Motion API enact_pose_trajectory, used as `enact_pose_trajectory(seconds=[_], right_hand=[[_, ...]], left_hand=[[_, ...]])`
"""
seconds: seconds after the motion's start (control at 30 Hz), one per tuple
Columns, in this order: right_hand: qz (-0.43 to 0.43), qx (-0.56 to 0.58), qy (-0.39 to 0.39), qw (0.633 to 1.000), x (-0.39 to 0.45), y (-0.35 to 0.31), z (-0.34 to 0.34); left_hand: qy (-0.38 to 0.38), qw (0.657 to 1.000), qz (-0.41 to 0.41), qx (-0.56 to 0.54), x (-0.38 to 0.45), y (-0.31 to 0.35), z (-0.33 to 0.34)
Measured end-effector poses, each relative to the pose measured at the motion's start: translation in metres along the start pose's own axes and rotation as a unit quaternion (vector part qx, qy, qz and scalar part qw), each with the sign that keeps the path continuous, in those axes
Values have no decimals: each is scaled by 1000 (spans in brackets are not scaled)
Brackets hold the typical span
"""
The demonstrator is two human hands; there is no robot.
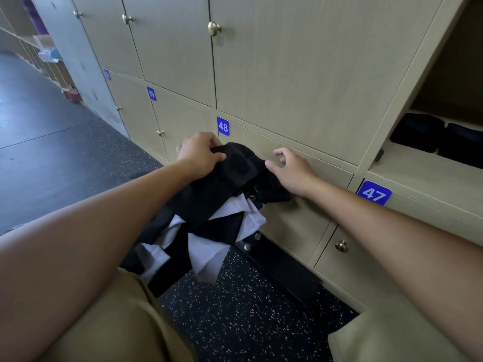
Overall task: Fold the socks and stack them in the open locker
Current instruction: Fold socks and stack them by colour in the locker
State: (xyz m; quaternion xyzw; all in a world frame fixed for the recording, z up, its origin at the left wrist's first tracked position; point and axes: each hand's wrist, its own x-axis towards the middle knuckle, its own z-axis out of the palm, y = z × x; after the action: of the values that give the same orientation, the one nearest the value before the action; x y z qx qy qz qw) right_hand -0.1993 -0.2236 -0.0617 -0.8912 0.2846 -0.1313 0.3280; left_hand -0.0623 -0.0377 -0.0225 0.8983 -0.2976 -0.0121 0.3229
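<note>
A black sock [235, 165] lies on top of a heap of black and white socks [209, 231], which is piled on a dark bench-like support whose bolted black frame [277, 259] shows below it. The sock's long axis runs from the upper left, near the locker fronts, down toward the lower right; which end is the toe cannot be told. The left hand [200, 152] grips the sock's upper left end, fingers curled over the fabric. The right hand [290, 168] hovers just beside the sock's right edge, fingers loosely bent and holding nothing; whether the fingertips touch the cloth is unclear. The two hands are set apart, one on either side of the sock.

Behind the heap stands a wall of beige wood-grain lockers [287, 74] with brass knobs and blue number plates, 48 [223, 126] just above the left hand and 47 [374, 193] to the right. At the far right the open locker [441, 121] holds folded dark socks [439, 137] side by side on its shelf. The floor [235, 309] is black speckled rubber. Tan trouser knees [122, 325] fill the foreground.
</note>
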Motion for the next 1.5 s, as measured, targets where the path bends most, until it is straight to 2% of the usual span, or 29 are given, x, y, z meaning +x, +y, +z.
enact_pose_trajectory(seconds=[0.13,0.27,0.33,0.47,0.67,0.8,0.93,1.1,1.27,1.5], right_hand=[[-4,73,16,997,-1,-10,-6],[52,240,14,969,-2,-23,-16],[82,321,-42,943,-1,-24,-22],[111,405,-211,883,-3,-11,-31],[97,473,-282,829,-19,-8,-53],[64,483,-263,833,-34,-13,-67],[40,469,-184,863,-42,-12,-91],[30,456,-134,879,-53,1,-115],[49,442,-105,889,-67,8,-132],[71,417,-101,901,-89,25,-146]], left_hand=[[10,993,74,-94,-8,13,-15],[-35,973,159,-162,-18,30,-32],[-51,962,197,-180,-23,38,-39],[-82,951,234,-186,-30,50,-46],[-159,931,227,-237,-36,56,-49],[-165,934,220,-227,-39,60,-51],[-159,949,175,-210,-39,51,-47],[-260,935,91,-223,-45,35,-30],[-331,932,94,-115,-51,36,-13],[-302,935,6,-189,-48,40,-3]])
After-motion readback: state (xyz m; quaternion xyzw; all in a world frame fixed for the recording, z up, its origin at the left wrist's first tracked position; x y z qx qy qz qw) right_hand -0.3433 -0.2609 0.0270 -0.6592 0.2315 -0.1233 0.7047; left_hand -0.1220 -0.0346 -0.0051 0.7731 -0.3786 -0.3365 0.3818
